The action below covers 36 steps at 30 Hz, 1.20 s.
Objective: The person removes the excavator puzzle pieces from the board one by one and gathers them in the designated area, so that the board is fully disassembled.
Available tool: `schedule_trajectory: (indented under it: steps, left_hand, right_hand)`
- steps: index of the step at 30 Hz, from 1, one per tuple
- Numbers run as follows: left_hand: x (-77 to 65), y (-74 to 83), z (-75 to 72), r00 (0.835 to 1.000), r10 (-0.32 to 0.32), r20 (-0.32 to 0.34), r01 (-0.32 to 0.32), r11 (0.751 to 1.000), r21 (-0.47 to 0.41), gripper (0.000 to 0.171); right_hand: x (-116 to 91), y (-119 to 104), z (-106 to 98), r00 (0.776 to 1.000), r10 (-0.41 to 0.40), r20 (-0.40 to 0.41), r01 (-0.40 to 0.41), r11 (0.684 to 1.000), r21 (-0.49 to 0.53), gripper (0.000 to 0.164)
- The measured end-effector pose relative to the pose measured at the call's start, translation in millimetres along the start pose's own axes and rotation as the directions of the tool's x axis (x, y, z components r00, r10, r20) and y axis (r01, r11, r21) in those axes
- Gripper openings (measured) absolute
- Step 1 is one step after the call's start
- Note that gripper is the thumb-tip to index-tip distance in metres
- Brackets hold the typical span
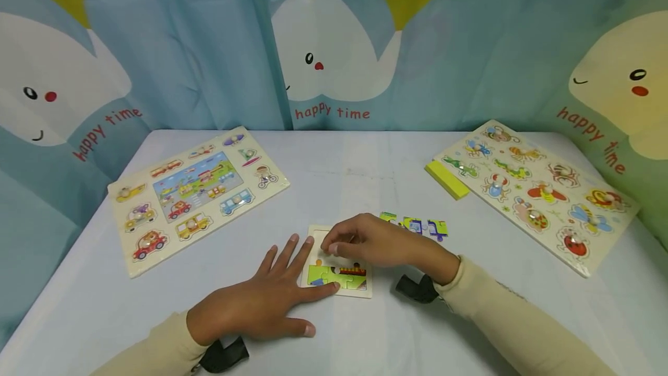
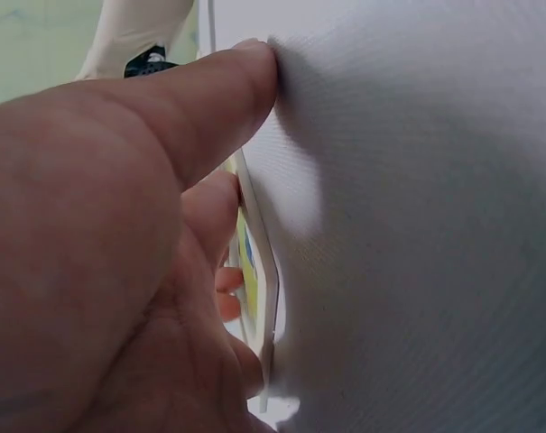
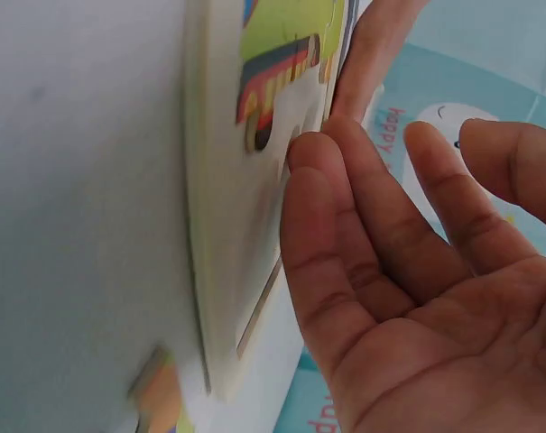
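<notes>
A small jigsaw tray (image 1: 364, 294) lies in front of me, its near part filled with green picture pieces (image 1: 318, 274) and its far part showing bare backing. My left hand (image 1: 261, 300) lies spread at the tray's left side, index fingertip on the lower pieces and thumb on the cloth. My right hand (image 1: 381, 242) hovers over the tray's upper right, fingers loosely bent. In the right wrist view nothing shows between its fingers, which come close to the bare backing (image 3: 273, 216). Several loose jigsaw pieces (image 1: 413, 226) lie beyond the right hand, partly hidden by it.
On the left lies a vehicle peg board (image 1: 141, 181); on the right, an insect peg board (image 1: 587, 260). A yellow-green block (image 1: 447, 179) touches the insect board's left edge. A whale-print curtain (image 1: 219, 45) hangs behind the white-covered table (image 1: 334, 184).
</notes>
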<state>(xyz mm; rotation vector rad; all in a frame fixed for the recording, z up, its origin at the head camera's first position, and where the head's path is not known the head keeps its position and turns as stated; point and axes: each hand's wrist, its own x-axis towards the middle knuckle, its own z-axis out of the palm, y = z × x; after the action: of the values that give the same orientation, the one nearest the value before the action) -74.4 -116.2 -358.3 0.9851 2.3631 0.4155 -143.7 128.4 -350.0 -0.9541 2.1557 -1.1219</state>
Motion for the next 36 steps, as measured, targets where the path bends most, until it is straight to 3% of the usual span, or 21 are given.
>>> schedule_trajectory:
  steps: [11, 19, 28, 36]
  left_hand:
    - [0.2, -0.7, -0.7, 1.0, 0.008, 0.007, -0.008, 1.0, 0.002, 0.065]
    - [1.4, -0.3, -1.7, 1.0, 0.0, 0.015, 0.0, 1.0, 0.005, 0.065]
    - [1.7, -1.9, -0.6, 1.0, -0.008, 0.025, 0.008, 1.0, 0.001, 0.065]
    - [0.8, -1.7, -0.2, 1.0, 0.004, 0.015, -0.004, 1.0, -0.003, 0.065]
  right_hand:
    - [6.2, -0.3, 3.8, 0.996, -0.011, 0.093, 0.005, 0.998, 0.067, 0.022]
    - [4.5, -1.9, -1.4, 0.995, -0.063, 0.076, 0.05, 0.987, 0.153, 0.023]
    - [8.2, 2.6, 6.1, 0.991, -0.099, 0.088, 0.078, 0.973, 0.215, 0.02]
    - [12.6, 3.9, 12.6, 0.989, -0.119, 0.094, 0.096, 0.971, 0.217, 0.021]
